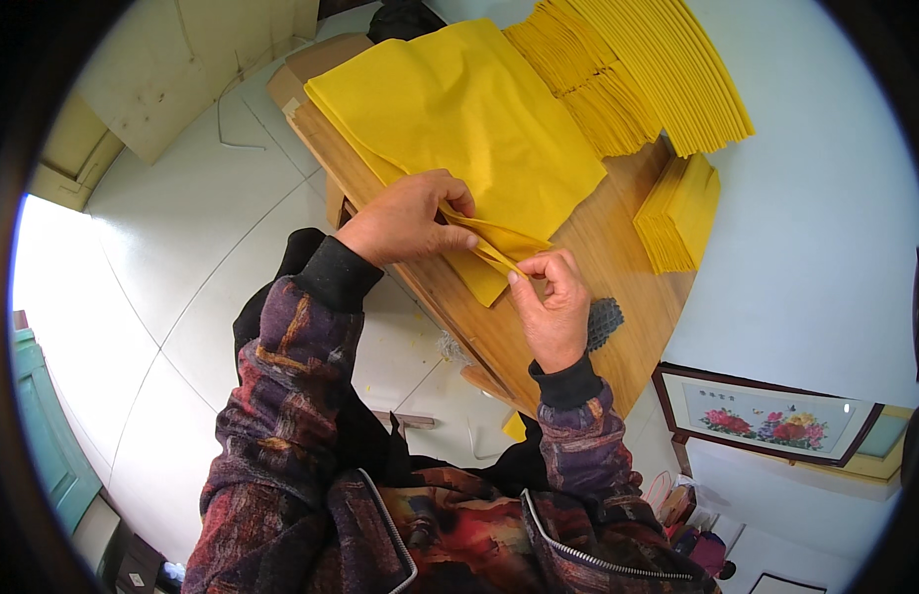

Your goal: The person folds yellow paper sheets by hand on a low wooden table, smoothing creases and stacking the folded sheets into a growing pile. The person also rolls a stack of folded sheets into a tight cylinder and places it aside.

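Observation:
A large yellow fabric sheet (459, 109), felt-like, lies over the wooden table with its near edge lifted into folds. My left hand (405, 213) grips the raised edge between thumb and fingers, near the table's left side. To its right, my right hand (554, 302) pinches the end of the same folded edge between thumb and fingertips. Between the two hands the layers stand slightly apart, making a narrow gap. A lower corner of yellow fabric lies flat on the tabletop below them.
Folded yellow pieces form tall stacks (658, 69) at the far right and a smaller pile (682, 213) by the wall. A dark ridged pad (605, 324) rests on the wooden table (618, 257) beside my right wrist. A framed flower picture (766, 416) stands right of the table.

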